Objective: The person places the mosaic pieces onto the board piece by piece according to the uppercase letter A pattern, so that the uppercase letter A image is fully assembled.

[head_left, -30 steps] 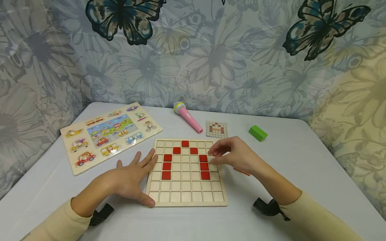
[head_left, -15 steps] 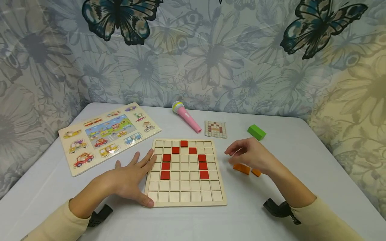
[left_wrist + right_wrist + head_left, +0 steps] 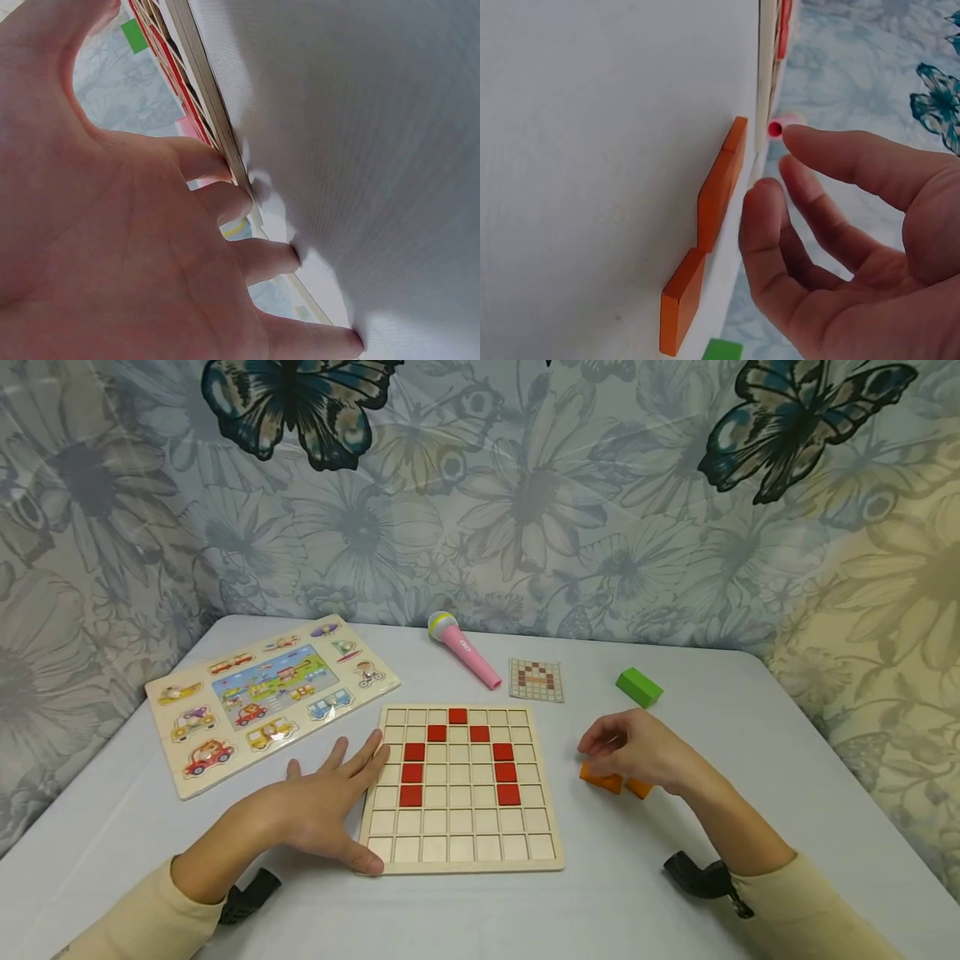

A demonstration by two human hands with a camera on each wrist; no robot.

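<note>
A wooden grid board (image 3: 461,852) lies flat on the table, with several red square tiles (image 3: 508,794) forming an arch in its cells. Along the board's left edge rests my left hand (image 3: 315,810), fingers spread, thumb at the near corner. My right hand (image 3: 641,752) hovers to the right of the board with bent fingers, just above orange blocks (image 3: 602,779). In the right wrist view, the thumb and fingertips stand apart with nothing between them. Orange blocks (image 3: 718,199) sit in a row there, and another orange block (image 3: 681,304) adjoins them.
Behind the board lie a small pattern card (image 3: 536,681) and a pink toy microphone (image 3: 468,652). A green block (image 3: 639,687) stands at the back right. A vehicle picture puzzle (image 3: 217,670) occupies the left side. Patterned cloth (image 3: 525,527) hangs behind the table.
My right hand has moved from the board's right side, over the red tiles, rightward to the orange blocks, uncovering more of them. The left hand stays put.
</note>
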